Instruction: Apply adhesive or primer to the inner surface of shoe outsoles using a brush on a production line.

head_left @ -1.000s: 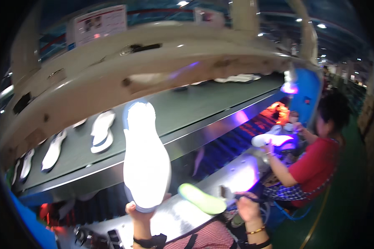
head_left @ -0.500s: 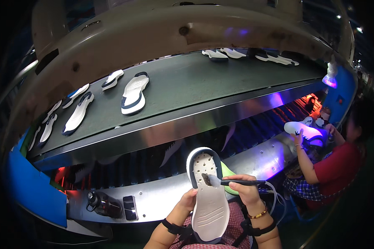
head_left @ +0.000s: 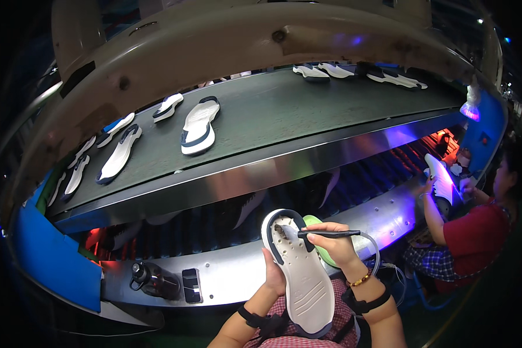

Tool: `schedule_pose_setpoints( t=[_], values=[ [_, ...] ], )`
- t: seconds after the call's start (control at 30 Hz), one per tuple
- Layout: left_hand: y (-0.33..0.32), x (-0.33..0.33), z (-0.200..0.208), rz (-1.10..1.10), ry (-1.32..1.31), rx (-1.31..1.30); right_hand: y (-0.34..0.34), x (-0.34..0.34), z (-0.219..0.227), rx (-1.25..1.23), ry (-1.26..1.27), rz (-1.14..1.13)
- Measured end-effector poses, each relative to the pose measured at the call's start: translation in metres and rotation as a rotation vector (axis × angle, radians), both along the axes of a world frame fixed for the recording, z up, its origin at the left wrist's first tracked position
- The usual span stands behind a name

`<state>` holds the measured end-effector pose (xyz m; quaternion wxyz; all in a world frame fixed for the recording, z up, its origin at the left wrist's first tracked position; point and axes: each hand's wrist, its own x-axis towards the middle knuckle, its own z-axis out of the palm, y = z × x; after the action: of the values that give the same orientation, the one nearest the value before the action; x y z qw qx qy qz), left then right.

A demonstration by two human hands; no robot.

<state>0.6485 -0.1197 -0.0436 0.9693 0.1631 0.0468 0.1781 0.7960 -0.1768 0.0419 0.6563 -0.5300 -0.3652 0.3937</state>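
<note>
In front of me is a white shoe sole with a dark blue rim, tilted with its hole-dotted end away from me. My left hand grips its left edge, fingers partly hidden behind it. My right hand is closed round a black-handled brush, from whose back end a clear tube runs down. The dark bristles touch the sole's surface among the small holes at the far end. A light green rounded thing shows behind the sole, partly covered by my right hand.
A green conveyor belt carries several white soles. Below runs a dark roller track with shoe parts. On the metal ledge stand a black bottle and a dark flat rectangular object. A co-worker at the right handles a shoe.
The brush has moved farther up the sole toward its far end, and my right hand has gone with it. The co-worker's shoe has turned more upright. The whole view has shifted slightly.
</note>
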Motion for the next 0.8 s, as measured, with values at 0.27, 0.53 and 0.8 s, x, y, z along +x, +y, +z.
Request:
schedule_pose_setpoints(
  t=[0.27,0.53,0.8],
  values=[
    [-0.004,0.011,0.002,0.432,0.299,0.097,0.006,-0.031,-0.003,0.244,-0.951,-0.048],
    [0.043,-0.015,-0.007,0.691,0.193,0.110,-0.069,-0.034,-0.013,0.079,-0.872,0.361],
    [0.005,-0.001,0.021,0.532,0.157,0.097,-0.016,-0.014,0.046,0.287,-0.723,0.117]
  ],
)
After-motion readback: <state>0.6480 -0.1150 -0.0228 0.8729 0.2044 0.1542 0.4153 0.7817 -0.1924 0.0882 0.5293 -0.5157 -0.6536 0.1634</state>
